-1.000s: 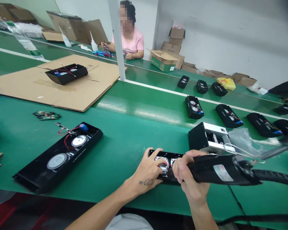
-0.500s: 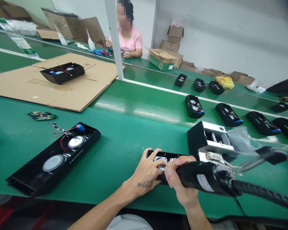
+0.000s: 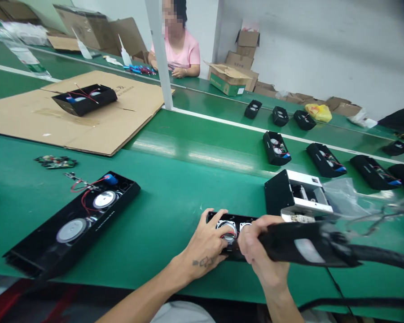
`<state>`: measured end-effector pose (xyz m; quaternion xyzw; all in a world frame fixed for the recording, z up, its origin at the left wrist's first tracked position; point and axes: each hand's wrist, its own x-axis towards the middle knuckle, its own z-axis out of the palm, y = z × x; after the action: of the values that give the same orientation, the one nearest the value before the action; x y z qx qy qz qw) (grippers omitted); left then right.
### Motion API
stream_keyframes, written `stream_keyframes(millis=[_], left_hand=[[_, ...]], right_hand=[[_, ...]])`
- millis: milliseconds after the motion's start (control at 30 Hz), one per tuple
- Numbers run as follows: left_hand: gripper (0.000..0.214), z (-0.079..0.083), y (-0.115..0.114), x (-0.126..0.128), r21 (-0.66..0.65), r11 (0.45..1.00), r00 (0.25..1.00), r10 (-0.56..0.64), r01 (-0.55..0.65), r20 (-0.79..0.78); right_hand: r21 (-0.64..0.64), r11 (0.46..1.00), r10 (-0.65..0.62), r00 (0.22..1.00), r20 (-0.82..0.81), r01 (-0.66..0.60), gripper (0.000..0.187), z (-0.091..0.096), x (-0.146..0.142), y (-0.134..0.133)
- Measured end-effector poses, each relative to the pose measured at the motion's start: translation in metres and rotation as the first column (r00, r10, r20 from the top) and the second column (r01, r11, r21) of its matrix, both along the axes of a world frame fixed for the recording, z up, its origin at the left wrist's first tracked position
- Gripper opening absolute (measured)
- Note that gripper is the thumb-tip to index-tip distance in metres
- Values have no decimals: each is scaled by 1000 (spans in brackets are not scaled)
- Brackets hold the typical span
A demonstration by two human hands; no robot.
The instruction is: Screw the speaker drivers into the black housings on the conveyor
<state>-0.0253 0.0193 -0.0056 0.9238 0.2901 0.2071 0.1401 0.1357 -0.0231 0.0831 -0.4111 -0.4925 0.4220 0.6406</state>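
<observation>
In front of me a black speaker housing (image 3: 236, 254) lies on the green bench, with round silver speaker drivers (image 3: 229, 229) set in it. My left hand (image 3: 205, 246) grips the housing's left part, fingers over its top and bent around a driver. My right hand (image 3: 261, 246) is closed around a black electric screwdriver (image 3: 298, 242) with a thick cable trailing right. The screwdriver's tip is hidden behind my right hand. A silver-and-black screw feeder (image 3: 296, 197) stands just beyond that hand.
A longer black speaker housing (image 3: 77, 224) with red wires lies at left, near loose circuit boards (image 3: 55, 162). Another wired housing (image 3: 84, 99) rests on cardboard (image 3: 111, 139). Several housings (image 3: 326, 160) line the belt at right. A co-worker in pink (image 3: 185, 51) sits across, behind a white post (image 3: 159, 54).
My right hand and the screwdriver have shifted slightly right, and the tool lies more level. My left hand stays on the housing. The co-worker's raised hand has lowered.
</observation>
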Motion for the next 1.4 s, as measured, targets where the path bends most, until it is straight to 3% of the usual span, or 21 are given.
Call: stream_keyframes(millis=[133, 433, 667, 900, 1133, 1267, 1400], left_hand=[[18, 1, 2, -1, 11, 1000, 999, -21, 22, -26], [19, 4, 1, -1, -17, 1000, 999, -24, 23, -33], [20, 3, 0, -2, -32, 999, 999, -29, 28, -36], [21, 4, 0, -2, -39, 999, 998, -38, 36, -48], [51, 17, 1, -20, -77, 990, 989, -110, 118, 95], [50, 16, -6, -32, -31, 996, 961, -68, 79, 269], [44, 16, -11, -36, -47, 998, 944, -34, 52, 328]], right_hand=[[99, 995, 3, 996, -90, 6, 19, 7, 11, 2], [-22, 999, -40, 995, -96, 38, 17, 3, 4, -7], [84, 996, -10, 999, -40, 14, 20, 15, 2, -12], [-68, 997, -31, 998, -63, 27, 18, 12, -4, -9], [-20, 1000, -21, 999, -39, 20, 18, 11, -5, -9], [42, 999, 13, 999, -43, -11, 20, 9, -1, -8], [46, 999, 15, 997, -82, -12, 19, 11, 3, -10]])
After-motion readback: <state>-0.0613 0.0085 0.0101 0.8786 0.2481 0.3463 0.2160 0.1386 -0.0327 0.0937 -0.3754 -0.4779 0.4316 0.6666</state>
